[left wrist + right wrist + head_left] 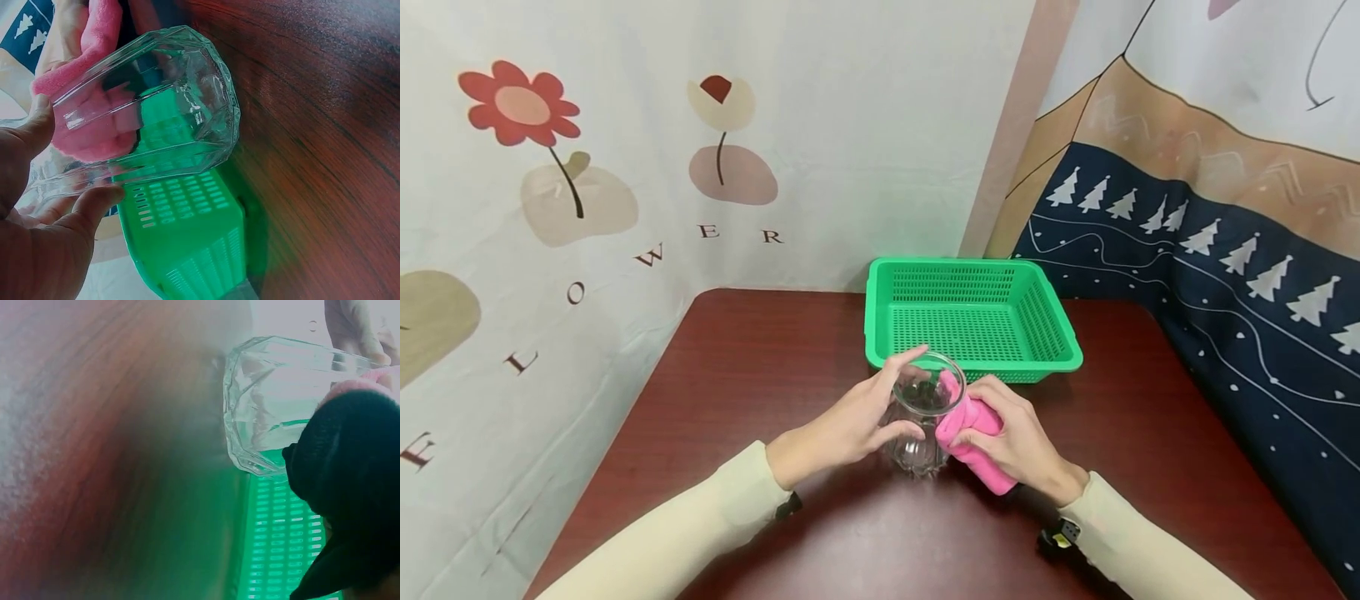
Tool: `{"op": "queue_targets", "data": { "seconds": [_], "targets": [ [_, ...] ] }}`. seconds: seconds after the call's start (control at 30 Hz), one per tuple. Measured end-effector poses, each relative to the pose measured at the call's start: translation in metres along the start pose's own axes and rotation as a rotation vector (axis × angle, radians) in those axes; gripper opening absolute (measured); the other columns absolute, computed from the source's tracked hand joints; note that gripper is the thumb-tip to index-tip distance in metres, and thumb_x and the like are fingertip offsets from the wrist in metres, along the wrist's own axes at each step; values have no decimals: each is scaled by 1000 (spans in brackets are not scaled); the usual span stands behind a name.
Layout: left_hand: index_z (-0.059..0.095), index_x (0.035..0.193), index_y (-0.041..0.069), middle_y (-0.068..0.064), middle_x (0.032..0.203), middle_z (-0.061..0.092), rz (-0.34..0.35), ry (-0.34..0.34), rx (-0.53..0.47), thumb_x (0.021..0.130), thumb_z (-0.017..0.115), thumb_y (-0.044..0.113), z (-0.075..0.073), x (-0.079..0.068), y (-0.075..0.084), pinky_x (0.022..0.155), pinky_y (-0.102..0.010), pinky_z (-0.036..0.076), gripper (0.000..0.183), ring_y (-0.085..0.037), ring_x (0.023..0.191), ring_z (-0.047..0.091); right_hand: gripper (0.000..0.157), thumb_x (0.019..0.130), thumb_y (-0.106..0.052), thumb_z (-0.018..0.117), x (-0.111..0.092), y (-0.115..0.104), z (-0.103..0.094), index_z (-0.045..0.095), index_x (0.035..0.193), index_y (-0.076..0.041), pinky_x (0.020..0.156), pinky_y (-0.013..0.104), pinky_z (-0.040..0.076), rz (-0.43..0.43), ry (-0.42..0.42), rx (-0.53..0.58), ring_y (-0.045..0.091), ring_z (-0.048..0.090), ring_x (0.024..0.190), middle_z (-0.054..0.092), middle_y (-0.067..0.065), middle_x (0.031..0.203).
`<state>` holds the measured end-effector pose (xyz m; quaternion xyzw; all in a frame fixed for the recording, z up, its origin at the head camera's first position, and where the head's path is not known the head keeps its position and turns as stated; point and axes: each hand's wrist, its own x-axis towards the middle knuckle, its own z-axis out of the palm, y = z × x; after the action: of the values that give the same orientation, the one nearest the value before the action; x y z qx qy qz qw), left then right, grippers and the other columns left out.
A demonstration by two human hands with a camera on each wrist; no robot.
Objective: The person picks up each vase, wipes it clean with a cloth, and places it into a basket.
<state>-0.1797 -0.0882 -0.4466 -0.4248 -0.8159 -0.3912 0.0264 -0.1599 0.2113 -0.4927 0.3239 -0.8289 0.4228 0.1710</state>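
Observation:
A clear glass jar [917, 450] with faceted sides and a round, open mouth stands between the two hands. My left hand [857, 412] holds it from the left, thumb on the near side and fingers near the rim. In the left wrist view the thick base of the jar [206, 94] points toward the tabletop; whether it touches is unclear. My right hand [1018, 433] grips a bunched pink cloth [981, 467] against the jar's right side. Part of the cloth shows through the glass near the rim. A large dark shape [350, 462] hides most of the right hand in the right wrist view.
A green perforated plastic basket [973, 367] stands just behind the jar on the dark red-brown wooden table [760, 358]. Printed cloth hangings rise behind the table [865, 142] and along its right side [1225, 292]. Dark bands circle both wrists.

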Motion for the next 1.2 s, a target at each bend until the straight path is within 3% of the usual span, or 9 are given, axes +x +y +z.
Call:
{"op": "queue_targets", "data": {
  "seconds": [0.43, 0.73, 0.8, 0.9, 1.0, 1.2],
  "targets": [
    [20, 181, 7, -17, 159, 71, 14, -5, 0, 98, 95, 15, -1, 1, 1, 119, -50, 62, 112, -36, 145, 73, 61, 78, 0, 106, 5, 0, 0, 82, 132, -12, 95, 12, 57, -16, 86, 87, 8, 70, 115, 79, 5, 124],
    [21, 181, 6, -17, 159, 71, 15, -3, 8, 98, 95, 21, 0, 0, 2, 116, -48, 64, 112, -34, 145, 73, 76, 82, 6, 101, 8, -4, -1, 68, 150, -4, 106, 11, 57, 66, 125, 182, -1, 73, 122, 80, 21, 139],
    [21, 181, 6, -17, 160, 71, 12, -5, 2, 98, 95, 20, 0, -1, 2, 119, -50, 63, 111, -34, 146, 73, 72, 87, -3, 100, 7, -2, -1, 66, 150, -2, 108, 12, 57, 50, 126, 204, 0, 74, 125, 79, 24, 142],
    [21, 180, 6, -17, 160, 70, 11, -8, -4, 99, 94, 20, 0, -1, 2, 120, -52, 62, 110, -35, 147, 72, 61, 100, -30, 89, 6, 0, 0, 67, 150, -1, 110, 14, 58, 10, 128, 244, 1, 73, 128, 78, 25, 142],
    [21, 180, 7, -16, 160, 70, 12, -10, -4, 99, 94, 19, 0, -1, 4, 122, -52, 61, 110, -35, 148, 71, 67, 104, -51, 73, 6, 1, 1, 70, 147, 1, 114, 16, 57, -8, 125, 286, 3, 72, 134, 77, 23, 141],
    [22, 179, 4, -17, 159, 71, 22, 5, 3, 97, 95, 15, 0, 0, 5, 119, -54, 62, 110, -35, 146, 72, 55, 104, -44, 77, 10, -3, 2, 76, 141, -2, 121, 20, 55, 7, 133, 326, 10, 70, 140, 78, 19, 140]
  ]
}}
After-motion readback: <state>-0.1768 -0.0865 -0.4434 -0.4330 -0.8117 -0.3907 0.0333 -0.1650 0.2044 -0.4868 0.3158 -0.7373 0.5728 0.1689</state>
